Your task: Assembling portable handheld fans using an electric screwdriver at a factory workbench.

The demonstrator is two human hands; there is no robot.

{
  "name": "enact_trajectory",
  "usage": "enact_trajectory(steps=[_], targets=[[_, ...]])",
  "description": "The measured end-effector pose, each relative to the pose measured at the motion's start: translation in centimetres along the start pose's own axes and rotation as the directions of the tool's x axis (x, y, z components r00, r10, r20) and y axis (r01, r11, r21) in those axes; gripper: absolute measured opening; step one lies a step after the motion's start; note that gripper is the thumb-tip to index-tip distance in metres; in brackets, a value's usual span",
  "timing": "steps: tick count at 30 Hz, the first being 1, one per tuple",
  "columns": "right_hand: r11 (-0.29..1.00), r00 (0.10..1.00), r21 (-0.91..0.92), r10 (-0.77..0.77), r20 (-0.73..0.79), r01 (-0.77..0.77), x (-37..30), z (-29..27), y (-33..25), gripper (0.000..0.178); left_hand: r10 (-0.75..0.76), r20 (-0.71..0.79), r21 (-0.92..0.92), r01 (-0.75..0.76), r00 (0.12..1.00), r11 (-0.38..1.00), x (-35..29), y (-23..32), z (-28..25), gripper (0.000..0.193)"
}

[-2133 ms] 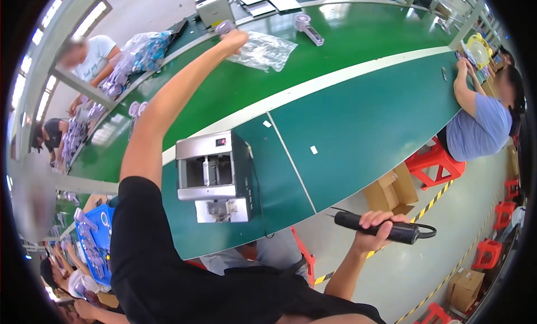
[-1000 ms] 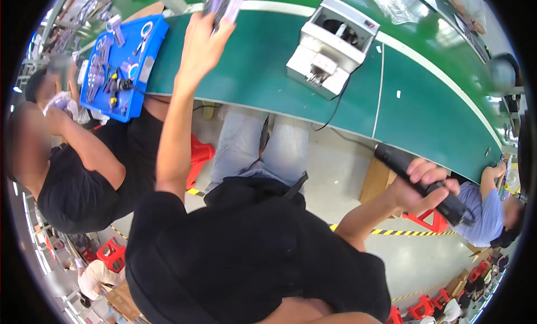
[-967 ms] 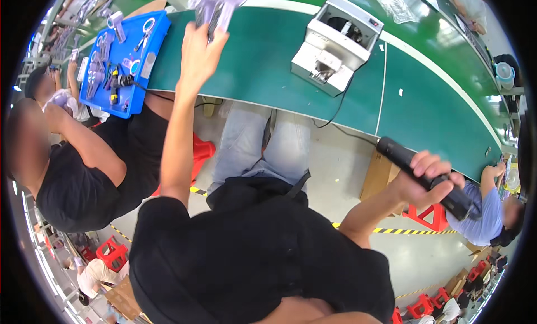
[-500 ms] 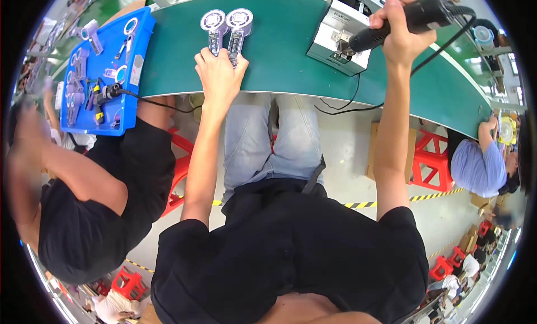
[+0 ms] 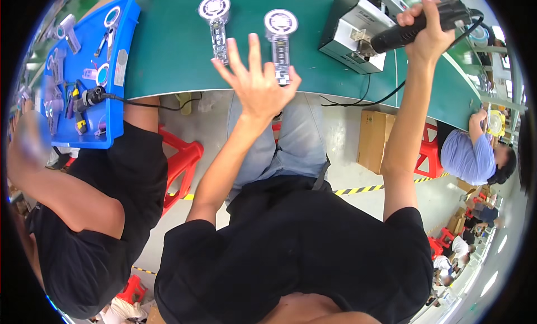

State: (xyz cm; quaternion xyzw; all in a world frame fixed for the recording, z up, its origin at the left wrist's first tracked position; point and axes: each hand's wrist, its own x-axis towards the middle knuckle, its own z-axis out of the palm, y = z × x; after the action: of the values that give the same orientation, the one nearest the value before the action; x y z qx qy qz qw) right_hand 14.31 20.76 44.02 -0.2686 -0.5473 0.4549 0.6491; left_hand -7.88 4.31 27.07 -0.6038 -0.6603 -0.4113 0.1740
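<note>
Two handheld-fan-like pieces with round heads and clear handles lie on the green table. My left hand [image 5: 258,94] is spread open between the left piece [image 5: 216,24] and the right piece [image 5: 280,36]. Its thumb is at the lower end of the right piece's handle, and a fingertip comes close to the left one's handle. My right hand [image 5: 429,38] is wrapped round a black corded electric screwdriver [image 5: 396,38]. The driver's tip is at the front of a white-and-black screw feeder [image 5: 342,33]; the exact contact there is too small to tell.
A blue tray [image 5: 118,108] at the left holds several similar pieces, tools and another corded black driver [image 5: 92,95]. A co-worker in black [image 5: 84,257] sits at the left beside a red stool [image 5: 187,162]. Cables hang over the front edge of the green table [image 5: 168,55].
The two pieces were side by side under my left hand; now they lie apart, the right one farther right. My left hand has spread its fingers. The screwdriver remains at the feeder.
</note>
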Motion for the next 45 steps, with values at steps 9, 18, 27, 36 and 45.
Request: enact_trajectory(steps=[9, 18, 27, 36, 45], targets=[[0.991, 0.993, 0.135, 0.004, 0.114, -0.020, -4.2, 5.1, 0.5, 0.010, 0.066, -0.019, -0.131, -0.067, 0.998, 0.989, -1.3, 0.9, 1.3, 0.055], [0.996, 0.990, -0.056, -0.059, 0.132, 0.067, -5.7, 12.7, 2.3, 0.015, 0.103, 0.015, -0.118, -0.101, 0.995, 0.988, -1.8, 0.5, 2.0, 0.047], [0.985, 0.977, -0.138, -0.079, 0.198, 0.107, -5.7, 12.2, 3.6, 0.014, 0.110, 0.036, -0.171, -0.102, 0.993, 0.980, -1.8, 0.2, 1.9, 0.048], [0.983, 0.925, 0.045, -0.182, 0.334, 0.177, -5.6, 11.4, 5.3, 0.005, 0.161, 0.029, -0.204, -0.152, 0.986, 0.967, -1.6, 0.0, 1.7, 0.049], [0.984, 0.943, 0.114, -0.168, 0.287, 0.140, -5.2, 9.4, 4.7, 0.001, 0.153, 0.120, -0.292, -0.112, 0.981, 0.950, -1.0, 0.4, 0.6, 0.059]])
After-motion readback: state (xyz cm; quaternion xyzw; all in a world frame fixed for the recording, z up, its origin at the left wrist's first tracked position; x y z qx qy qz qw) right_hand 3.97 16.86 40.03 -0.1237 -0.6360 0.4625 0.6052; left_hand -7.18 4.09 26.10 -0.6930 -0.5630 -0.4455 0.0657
